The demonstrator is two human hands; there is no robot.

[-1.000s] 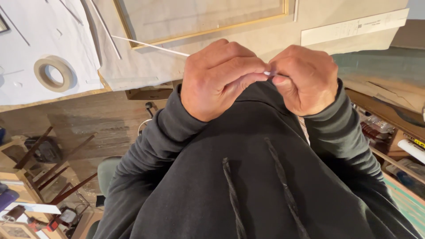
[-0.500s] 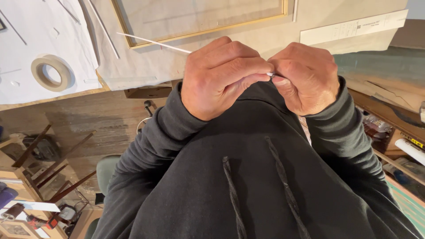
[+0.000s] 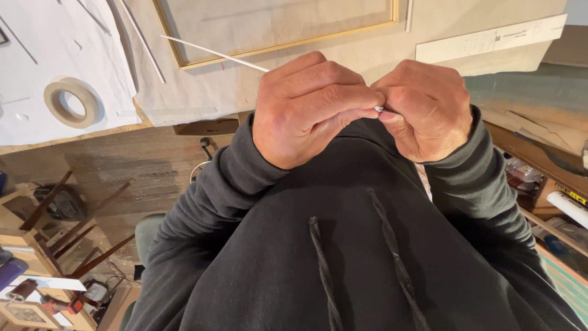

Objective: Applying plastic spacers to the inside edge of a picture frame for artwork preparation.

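A paper-covered workbench (image 3: 257, 92) carries a wooden frame (image 3: 275, 48), a roll of tape (image 3: 72, 102), a white sheet (image 3: 37, 67) and a printed paper strip (image 3: 490, 40).

The thin white strip (image 3: 214, 54) swings a little: a second ago its free end lies low against the wooden frame's (image 3: 184, 61) lower left corner, and now that end points higher and further left, crossing over the corner of the frame. The left hand (image 3: 309, 110) and right hand (image 3: 422, 107) shift slightly rightward in the view and sit a touch lower, knuckles pressed closer together, so less of the strip shows between them (only a small white tip is visible at the fingertips). The tape roll (image 3: 72, 101) drifts slightly lower with the head's motion.
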